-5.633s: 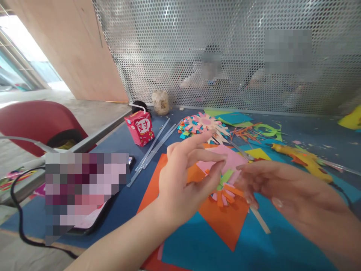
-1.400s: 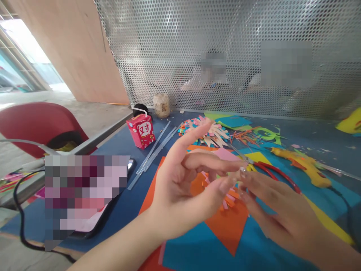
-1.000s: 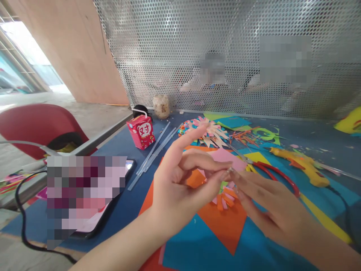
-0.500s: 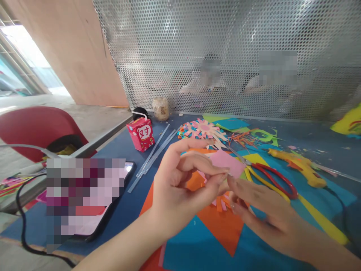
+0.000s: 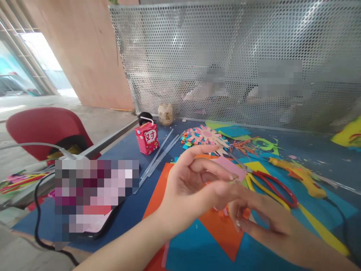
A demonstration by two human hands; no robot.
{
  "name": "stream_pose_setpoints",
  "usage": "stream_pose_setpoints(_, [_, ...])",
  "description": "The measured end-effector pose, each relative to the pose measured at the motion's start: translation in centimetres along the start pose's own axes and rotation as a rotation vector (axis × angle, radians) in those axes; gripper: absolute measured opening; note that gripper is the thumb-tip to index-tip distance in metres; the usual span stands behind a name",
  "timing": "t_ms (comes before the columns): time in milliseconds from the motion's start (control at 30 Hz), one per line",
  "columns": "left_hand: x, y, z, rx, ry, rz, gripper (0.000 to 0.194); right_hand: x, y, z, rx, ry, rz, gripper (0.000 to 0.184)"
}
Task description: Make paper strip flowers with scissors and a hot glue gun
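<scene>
Shows only in part, as a small fringed paper piece (image 5: pixel 222 211) with short strips of orange and pink, hidden at the middle. Seems to rest on a plain orange paper sheet (image 5: pixel 227 235), laid flat over a larger blue sheet (image 5: pixel 191 252) with one corner pointing toward the viewer. Lies near a flat pink paper sheet (image 5: pixel 231 168), likewise partly covered and set farther back.

Ppr pile (image 5: pixel 222 235) was orng, blue, pink; scissors (image 5: pixel 255 174) red/yel; glue gun (image 5: pixel 306 175) yel; drink box (image 5: pixel 146 138) red/wht; mesh panel (image 5: pixel 180 41) slvr, hole-dotted.
</scene>
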State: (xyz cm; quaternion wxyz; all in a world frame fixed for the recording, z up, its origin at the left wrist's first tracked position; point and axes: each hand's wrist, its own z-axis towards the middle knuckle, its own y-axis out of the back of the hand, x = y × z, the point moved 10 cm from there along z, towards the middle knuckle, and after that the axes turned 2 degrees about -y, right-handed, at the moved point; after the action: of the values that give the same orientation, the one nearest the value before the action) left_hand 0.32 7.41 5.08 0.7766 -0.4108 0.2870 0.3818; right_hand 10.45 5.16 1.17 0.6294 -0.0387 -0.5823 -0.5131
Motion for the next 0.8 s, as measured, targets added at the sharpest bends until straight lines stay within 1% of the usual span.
stream_pose_setpoints(67, [0.3,0.3,0.0,-0.032,0.021,0.018,0.042,0.2,-0.1,0.1,0.003,0.016,0.007,0.063])
stream_pose_setpoints(100, [0.5,0.4,0.1,-0.047,0.033,0.019,0.042,0.3,-0.1,0.1,0.000,0.027,0.016,0.064])
stream_pose_setpoints(200, [0.7,0.4,0.3,-0.049,0.044,-0.003,0.034,0.7,-0.1,0.0,-0.008,0.072,0.036,0.067])
stream_pose_setpoints(300, [0.7,0.2,0.3,-0.044,0.049,0.015,0.031,1.0,-0.1,-0.1,-0.015,0.106,-0.006,0.067])
stream_pose_setpoints(367, [0.6,0.3,0.2,-0.057,0.045,0.061,0.028,1.0,-0.4,-0.1,-0.008,0.114,-0.098,0.068])
stream_pose_setpoints(500, [0.0,0.6,0.1,-0.113,-0.007,0.194,0.024,1.2,-0.9,-0.1,0.001,0.135,-0.356,0.074])
stream_pose_setpoints(567, [-0.3,0.8,0.4,-0.138,-0.024,0.257,0.026,1.8,-0.8,-0.3,-0.021,0.201,-0.417,0.071])
stream_pose_setpoints(633, [-0.1,1.2,0.5,-0.138,0.027,0.383,0.030,2.3,0.3,-0.6,-0.100,0.252,-0.446,0.068])
stream_pose_setpoints(667, [0.3,1.4,0.4,-0.113,0.079,0.495,0.030,2.5,1.2,-0.8,-0.164,0.264,-0.453,0.067])
stream_pose_setpoints(700, [1.0,1.5,0.0,-0.060,0.157,0.642,0.030,2.6,2.2,-1.0,-0.234,0.264,-0.451,0.067])
stream_pose_setpoints(733, [1.9,1.4,-0.7,0.047,0.239,0.836,0.029,2.6,3.2,-1.2,-0.301,0.255,-0.440,0.067])
stream_pose_setpoints(767, [2.6,1.2,-1.6,0.170,0.270,1.005,0.031,2.7,4.3,-1.4,-0.368,0.249,-0.423,0.067])
stream_pose_setpoints(800, [3.0,1.3,-2.7,0.253,0.274,1.155,0.032,2.7,5.2,-1.5,-0.428,0.245,-0.396,0.067])
